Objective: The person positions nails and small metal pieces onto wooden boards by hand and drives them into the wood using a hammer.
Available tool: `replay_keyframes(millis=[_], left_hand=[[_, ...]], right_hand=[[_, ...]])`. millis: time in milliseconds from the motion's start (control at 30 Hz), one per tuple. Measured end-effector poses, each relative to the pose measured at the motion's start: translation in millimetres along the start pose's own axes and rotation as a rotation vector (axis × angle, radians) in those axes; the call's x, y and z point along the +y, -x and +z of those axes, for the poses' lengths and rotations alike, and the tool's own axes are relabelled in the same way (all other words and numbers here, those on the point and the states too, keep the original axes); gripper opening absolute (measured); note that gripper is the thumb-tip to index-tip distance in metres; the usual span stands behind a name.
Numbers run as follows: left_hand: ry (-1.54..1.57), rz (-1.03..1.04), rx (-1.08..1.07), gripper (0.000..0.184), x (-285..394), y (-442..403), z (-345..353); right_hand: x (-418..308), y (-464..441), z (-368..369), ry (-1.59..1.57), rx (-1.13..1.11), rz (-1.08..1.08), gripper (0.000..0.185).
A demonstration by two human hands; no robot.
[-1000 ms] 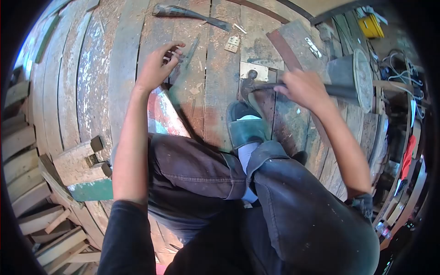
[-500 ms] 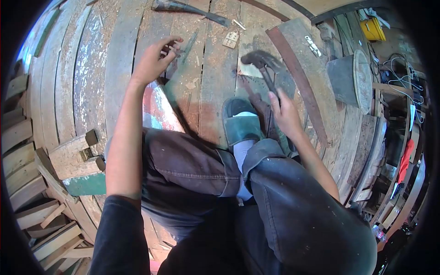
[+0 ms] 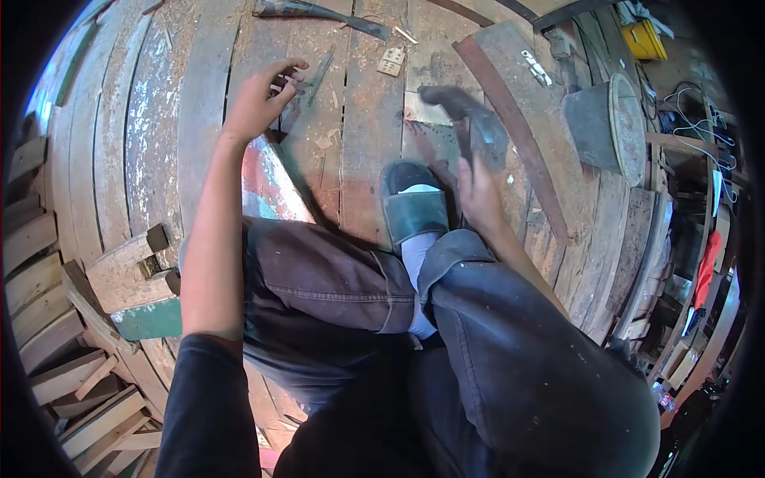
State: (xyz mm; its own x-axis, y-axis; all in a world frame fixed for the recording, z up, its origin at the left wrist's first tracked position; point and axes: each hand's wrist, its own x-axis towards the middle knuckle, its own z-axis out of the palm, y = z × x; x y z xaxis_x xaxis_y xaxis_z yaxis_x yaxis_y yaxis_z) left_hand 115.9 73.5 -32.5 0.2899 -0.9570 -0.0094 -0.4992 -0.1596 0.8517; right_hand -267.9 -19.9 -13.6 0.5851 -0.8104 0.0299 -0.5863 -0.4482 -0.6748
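Observation:
My right hand [image 3: 480, 195] is wrapped round the handle of a claw hammer [image 3: 465, 137]. The hammer's head is smeared by motion and hangs over the plank floor, close to a pale wood patch [image 3: 426, 110]. On the left, my left hand [image 3: 261, 99] is raised with loosely curled fingers and the thumb apart; I see nothing held in it. A thin greenish strip [image 3: 321, 73] lies on the floor just beyond its fingertips. Below that hand, a board with worn red and white paint [image 3: 275, 183] leans beside my leg. My sandalled foot [image 3: 414, 209] rests between the hands.
A long brown curved strip [image 3: 510, 131] lies right of the hammer, with a grey bucket [image 3: 594, 131] beyond it. A dark handsaw-like tool [image 3: 319, 14] and a small dotted block [image 3: 391, 61] lie ahead. Cut wood pieces [image 3: 48, 327] are stacked at the left.
The hammer has swung slightly and its head is more blurred, with my right hand turned a little. My left hand stays nearly in place. The whole view has shifted slightly.

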Motion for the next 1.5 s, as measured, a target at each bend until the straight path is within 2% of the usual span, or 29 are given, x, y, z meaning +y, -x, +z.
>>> replay_keyframes(millis=[33, 100, 167, 267, 367, 500, 567, 633, 767, 800, 900, 967, 1033, 1100, 1167, 1200, 1300, 1333, 1367, 1433, 1500], left_hand=[[-0.031, 0.005, -0.007, 0.033, 1.6, 0.6, 0.2], [-0.065, 0.009, -0.016, 0.033, 2.0, -1.0, -0.3], [-0.019, -0.002, -0.020, 0.033, -0.6, 1.0, 0.5], [-0.072, 0.006, 0.001, 0.033, 3.2, 0.6, 0.9], [-0.051, 0.000, 0.006, 0.033, 8.9, 0.2, 0.3], [-0.056, 0.022, -0.008, 0.033, -0.7, -3.0, -1.2], [-0.009, 0.020, -0.012, 0.033, -2.3, 1.5, -0.3], [-0.034, 0.019, -0.013, 0.033, -1.2, 1.1, 1.6], [-0.009, 0.028, 0.016, 0.033, 6.9, -0.2, 1.8], [-0.009, 0.033, 0.026, 0.033, 5.2, -0.5, 0.8], [-0.018, 0.015, -0.002, 0.034, 1.8, -2.5, -1.0], [-0.022, -0.002, -0.015, 0.034, 3.5, 2.4, -1.7], [0.001, -0.030, -0.001, 0.034, 4.3, 2.3, 0.9], [-0.015, -0.025, 0.013, 0.035, 7.5, -0.6, 0.7], [-0.034, 0.003, 0.007, 0.035, 7.9, -1.5, 1.7], [-0.054, 0.022, 0.000, 0.035, 6.8, -1.8, 2.2], [0.030, 0.009, -0.011, 0.034, -2.2, 1.5, 1.6], [0.033, -0.002, -0.021, 0.034, -0.8, 4.6, 2.3], [0.001, -0.003, -0.004, 0.033, 1.0, 2.9, 0.4], [-0.031, -0.002, 0.025, 0.033, 3.8, 1.4, 0.0], [0.025, -0.009, 0.008, 0.034, 6.4, -1.9, 1.1]], right_hand=[[1.1, -5.3, -1.4, 0.002, 0.004, -0.007, 0.033], [3.5, -10.9, -1.7, 0.217, -0.232, 0.116, 0.032], [-19.1, -15.8, -17.2, 0.168, -0.226, 0.095, 0.032], [-38.7, -19.6, -27.4, 0.088, -0.132, 0.063, 0.032], [-19.2, -8.1, -8.0, 0.132, -0.050, -0.009, 0.033], [7.4, -2.0, 8.5, 0.105, -0.156, 0.095, 0.034], [-16.8, -1.7, -7.3, 0.139, -0.135, 0.134, 0.032], [-29.4, -1.0, -17.1, -0.040, -0.044, 0.106, 0.032], [-5.4, 6.5, 9.0, 0.024, 0.050, 0.077, 0.030], [-4.8, -1.0, 12.1, 0.157, -0.104, 0.111, 0.032], [-5.9, -10.6, -1.0, 0.101, -0.136, 0.178, 0.033], [-20.2, -6.7, -12.1, 0.076, -0.106, 0.219, 0.033], [-28.6, -6.9, -15.0, -0.117, 0.053, 0.149, 0.032], [-11.2, -1.3, -0.9, -0.080, 0.099, 0.117, 0.033], [2.9, 0.8, 13.5, 0.148, -0.123, 0.179, 0.036], [0.5, -5.4, 16.5, 0.080, -0.173, 0.147, 0.038], [-11.6, -7.9, -4.7, 0.158, -0.027, 0.083, 0.036], [-22.5, -9.5, -14.9, 0.064, -0.053, 0.107, 0.034], [-23.0, -6.0, -13.5, 0.063, -0.058, 0.112, 0.034], [-24.9, -2.1, -11.8, -0.008, 0.095, 0.067, 0.032], [-7.4, 1.5, 5.5, -0.012, 0.112, 0.023, 0.033]])
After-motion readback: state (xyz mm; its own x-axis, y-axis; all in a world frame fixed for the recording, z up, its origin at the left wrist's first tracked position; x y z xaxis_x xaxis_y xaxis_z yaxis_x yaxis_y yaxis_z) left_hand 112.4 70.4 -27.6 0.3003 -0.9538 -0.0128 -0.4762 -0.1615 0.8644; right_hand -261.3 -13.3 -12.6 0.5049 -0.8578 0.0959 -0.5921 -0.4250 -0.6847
